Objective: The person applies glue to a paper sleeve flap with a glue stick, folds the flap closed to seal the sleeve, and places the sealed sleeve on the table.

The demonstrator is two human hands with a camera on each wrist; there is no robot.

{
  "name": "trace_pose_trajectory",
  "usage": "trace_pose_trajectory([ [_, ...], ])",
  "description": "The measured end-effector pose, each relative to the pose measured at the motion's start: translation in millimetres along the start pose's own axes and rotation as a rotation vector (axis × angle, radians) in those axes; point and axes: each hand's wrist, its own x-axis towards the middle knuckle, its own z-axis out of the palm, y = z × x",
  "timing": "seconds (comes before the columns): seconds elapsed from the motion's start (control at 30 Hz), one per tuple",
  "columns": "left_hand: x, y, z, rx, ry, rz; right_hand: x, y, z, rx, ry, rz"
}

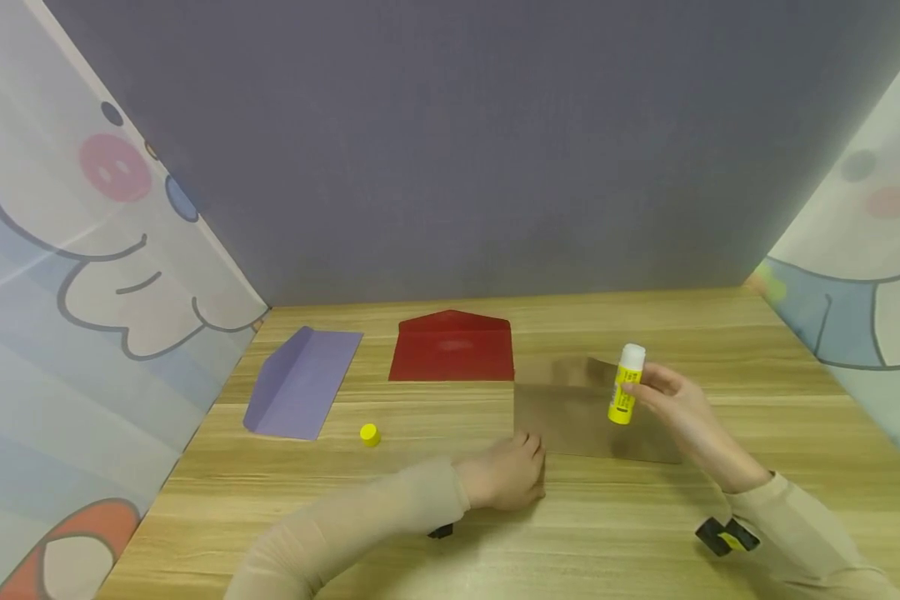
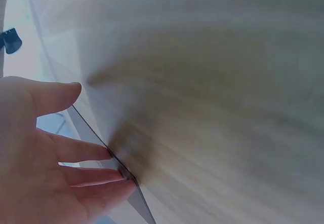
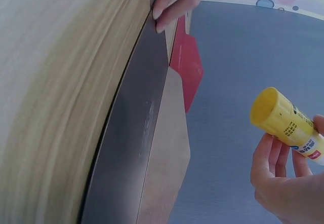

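A yellow glue stick (image 1: 622,398) (image 3: 291,125) with its white end up is held between the thumb and fingers of my right hand (image 1: 678,408) (image 3: 288,183), above a brown envelope (image 1: 570,421) (image 3: 134,127). The envelope lies on the table with its flap (image 3: 169,143) folded out toward the back. My left hand (image 1: 508,473) (image 2: 55,168) rests at its near left corner. In the left wrist view, the fingertips touch the envelope edge while the thumb stays apart from it.
On the wooden table (image 1: 450,417), a yellow cap (image 1: 370,434) stands left of my left hand. Behind it lie a red envelope (image 1: 450,354) and a purple envelope (image 1: 307,387), flaps unfolded. A grey panel (image 1: 450,167) rises at the back; cartoon-printed sheets (image 1: 60,275) flank the table.
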Motion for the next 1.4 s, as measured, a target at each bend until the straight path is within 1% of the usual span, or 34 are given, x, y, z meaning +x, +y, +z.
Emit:
trace_pose_trajectory([
  [0.03,-2.6,0.9,-0.6,0.000,0.004,0.002,1.2,4.0,-0.4,0.004,0.009,-0.003],
  [0.2,-13.0,2.7,-2.1,-0.003,0.022,0.011,2.6,6.6,-0.2,-0.007,0.013,-0.005],
  [0.23,-14.6,2.9,-1.8,-0.009,0.024,0.010,2.0,5.5,0.1,-0.028,0.012,-0.007],
  [0.3,-17.4,3.4,0.1,-0.007,0.033,0.011,-2.5,-5.1,2.9,-0.062,-0.001,-0.009],
  [0.33,-18.9,3.6,1.3,-0.007,0.038,0.012,-5.4,-11.3,5.6,-0.063,0.009,-0.006],
  [0.47,-26.1,4.8,5.4,-0.018,0.044,0.010,-19.4,-41.2,17.6,-0.120,0.007,0.000],
  [0.53,-30.7,5.0,7.0,-0.033,0.043,0.008,-24.1,-50.4,22.0,-0.138,0.011,0.008],
  [0.57,-33.0,5.0,7.6,-0.042,0.043,0.006,-26.2,-54.9,23.3,-0.158,-0.004,0.008],
  [0.67,-40.2,4.7,9.2,-0.055,0.049,0.006,-29.0,-61.0,25.7,-0.176,-0.006,0.019],
  [0.83,-52.0,3.3,12.6,-0.044,0.065,0.010,-29.7,-63.7,27.1,-0.180,-0.012,0.033],
  [0.93,-58.6,2.2,16.2,-0.066,0.071,0.004,-28.8,-62.1,27.0,-0.183,-0.016,0.038],
  [1.07,-67.1,0.9,20.9,-0.094,0.102,-0.008,-27.8,-60.2,28.2,-0.176,-0.022,0.035],
  [1.2,-75.2,-0.1,25.1,-0.093,0.131,-0.016,-28.2,-59.8,29.7,-0.179,-0.042,0.028],
  [1.4,-86.4,-1.4,29.6,-0.122,0.128,-0.030,-27.3,-57.4,32.1,-0.204,-0.080,0.005],
])
